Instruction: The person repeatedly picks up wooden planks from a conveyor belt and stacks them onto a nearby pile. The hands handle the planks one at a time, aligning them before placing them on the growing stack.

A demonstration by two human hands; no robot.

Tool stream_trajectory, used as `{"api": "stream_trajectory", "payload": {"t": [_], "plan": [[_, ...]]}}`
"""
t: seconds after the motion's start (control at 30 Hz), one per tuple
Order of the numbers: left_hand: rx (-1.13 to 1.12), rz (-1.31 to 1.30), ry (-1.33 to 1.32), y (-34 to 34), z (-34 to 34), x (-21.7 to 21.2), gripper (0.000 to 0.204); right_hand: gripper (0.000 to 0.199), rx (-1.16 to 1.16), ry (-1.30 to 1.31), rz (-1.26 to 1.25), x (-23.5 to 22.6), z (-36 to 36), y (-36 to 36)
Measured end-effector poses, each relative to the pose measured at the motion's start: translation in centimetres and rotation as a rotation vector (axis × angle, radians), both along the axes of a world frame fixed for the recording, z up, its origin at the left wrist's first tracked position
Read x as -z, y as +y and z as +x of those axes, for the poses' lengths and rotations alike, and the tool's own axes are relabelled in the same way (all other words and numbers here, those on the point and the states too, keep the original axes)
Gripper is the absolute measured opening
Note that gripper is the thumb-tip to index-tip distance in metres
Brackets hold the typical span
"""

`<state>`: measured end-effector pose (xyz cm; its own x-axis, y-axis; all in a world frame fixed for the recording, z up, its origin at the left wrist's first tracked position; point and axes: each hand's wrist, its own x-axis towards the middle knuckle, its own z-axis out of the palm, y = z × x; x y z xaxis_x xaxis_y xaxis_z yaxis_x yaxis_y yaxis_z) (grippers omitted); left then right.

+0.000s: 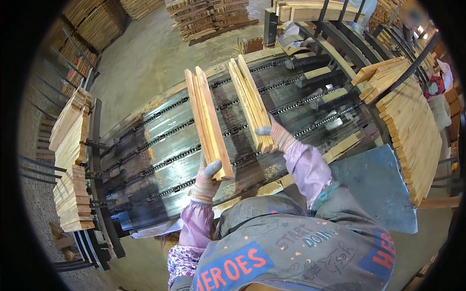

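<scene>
My left hand [208, 180], in a striped knit glove with grey fingertips, is closed round the near end of a small bundle of long wooden boards [208, 123]. A second bundle of wooden boards [251, 104], to the right of it, has its near end gripped by my right hand [277, 132], gloved alike. Both bundles point away from me, over a metal conveyor table [167, 140] with several dark chains running across it. Whether the boards' far ends touch the chains, I cannot tell.
Board stacks stand on a rack at the left [73, 165] and in a slanted row at the right [412, 136]. A blue-grey metal sheet [378, 184] lies near my right elbow. Beyond the conveyor are a wicker basket [254, 45], a large wood pile [208, 19] and, far right, another person [411, 22].
</scene>
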<state>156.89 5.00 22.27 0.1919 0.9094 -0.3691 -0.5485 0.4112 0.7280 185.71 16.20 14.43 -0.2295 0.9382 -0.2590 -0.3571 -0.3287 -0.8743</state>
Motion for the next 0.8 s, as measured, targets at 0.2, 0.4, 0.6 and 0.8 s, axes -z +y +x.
{"api": "stream_trajectory", "payload": {"t": [0.2, 0.4, 0.6, 0.8], "plan": [[0.039, 0.219, 0.238, 0.6, 4.1, 1.5, 0.094, 0.089, -0.176, 0.221, -0.223, -0.9, -4.5, -6.2], [0.057, -0.13, -0.096, 0.5, 2.3, 3.5, 0.079, 0.111, -0.149, -0.052, -0.023, 0.1, -6.2, -6.7], [0.092, -0.366, -0.06, 1.3, -0.1, 3.4, 0.085, 0.105, -0.172, -0.053, -0.019, -1.9, -7.4, -6.2], [-0.018, -0.145, 0.167, 1.9, -0.1, 1.2, 0.07, 0.075, -0.219, 0.284, -0.396, -3.4, -4.6, -6.2]]}}
